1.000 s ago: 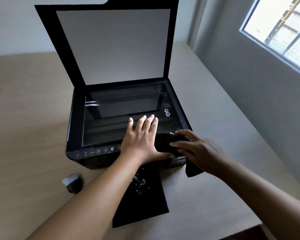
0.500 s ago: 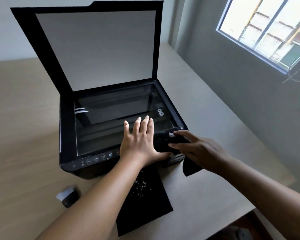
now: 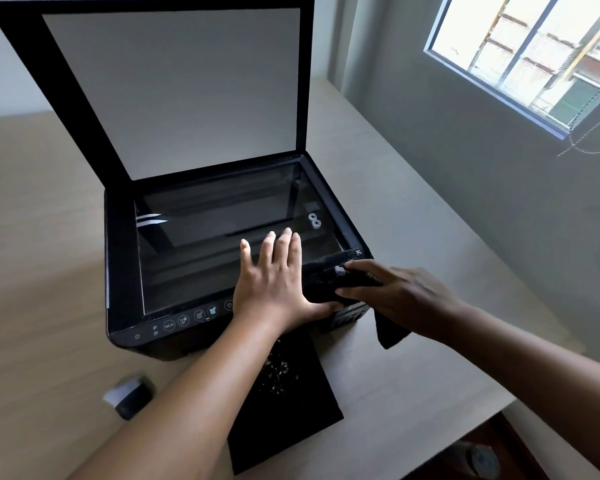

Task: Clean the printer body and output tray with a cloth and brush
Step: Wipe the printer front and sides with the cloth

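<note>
A black printer (image 3: 122, 271) stands on the table with its scanner lid (image 3: 174, 84) raised. My left hand (image 3: 274, 282) lies flat with fingers spread on the scanner glass (image 3: 201, 244) near its front right. My right hand (image 3: 395, 296) presses a black cloth (image 3: 321, 278) onto the printer's front right corner; one end of the cloth hangs off beside the corner. The black output tray (image 3: 291, 410) sticks out toward me, with pale specks of debris on it.
The wooden table (image 3: 32, 271) ends at the right and near edges. A small grey and white object (image 3: 129, 396) lies on it left of the tray. A grey wall with a window (image 3: 534, 53) stands to the right.
Both hands stay where they were on the printer's front right. The camera has swung slightly, so the printer sits a little further left in view.
</note>
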`<state>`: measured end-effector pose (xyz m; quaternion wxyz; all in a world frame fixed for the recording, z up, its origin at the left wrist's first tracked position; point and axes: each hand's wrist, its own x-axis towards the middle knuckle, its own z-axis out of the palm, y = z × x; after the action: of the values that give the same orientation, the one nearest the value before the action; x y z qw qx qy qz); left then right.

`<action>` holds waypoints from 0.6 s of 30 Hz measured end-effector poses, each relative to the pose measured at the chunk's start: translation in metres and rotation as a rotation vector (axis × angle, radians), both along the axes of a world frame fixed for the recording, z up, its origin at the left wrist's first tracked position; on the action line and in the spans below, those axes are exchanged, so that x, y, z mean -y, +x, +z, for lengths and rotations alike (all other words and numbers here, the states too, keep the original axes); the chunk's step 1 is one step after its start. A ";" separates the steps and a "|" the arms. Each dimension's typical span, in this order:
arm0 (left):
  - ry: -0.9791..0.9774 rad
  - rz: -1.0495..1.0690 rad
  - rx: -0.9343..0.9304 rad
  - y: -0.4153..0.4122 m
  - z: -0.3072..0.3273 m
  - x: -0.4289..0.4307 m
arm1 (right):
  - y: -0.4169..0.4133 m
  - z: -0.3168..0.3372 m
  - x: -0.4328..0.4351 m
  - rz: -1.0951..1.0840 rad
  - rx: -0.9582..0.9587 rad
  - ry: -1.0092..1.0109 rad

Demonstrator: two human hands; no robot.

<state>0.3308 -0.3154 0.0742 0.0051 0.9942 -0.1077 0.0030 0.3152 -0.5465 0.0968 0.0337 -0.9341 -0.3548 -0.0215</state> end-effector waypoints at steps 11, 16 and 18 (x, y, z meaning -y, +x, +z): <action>0.014 0.007 -0.010 0.000 0.000 0.000 | 0.017 0.004 0.004 0.100 0.031 -0.166; 0.027 0.010 -0.022 0.000 0.001 0.001 | 0.023 -0.003 -0.019 -0.086 0.055 0.143; 0.032 0.014 -0.015 -0.001 0.001 0.001 | 0.027 -0.008 -0.025 -0.075 0.042 0.158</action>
<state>0.3299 -0.3163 0.0755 -0.0101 0.9949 -0.1005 -0.0061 0.3423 -0.5213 0.0884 0.0988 -0.9405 -0.3174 -0.0702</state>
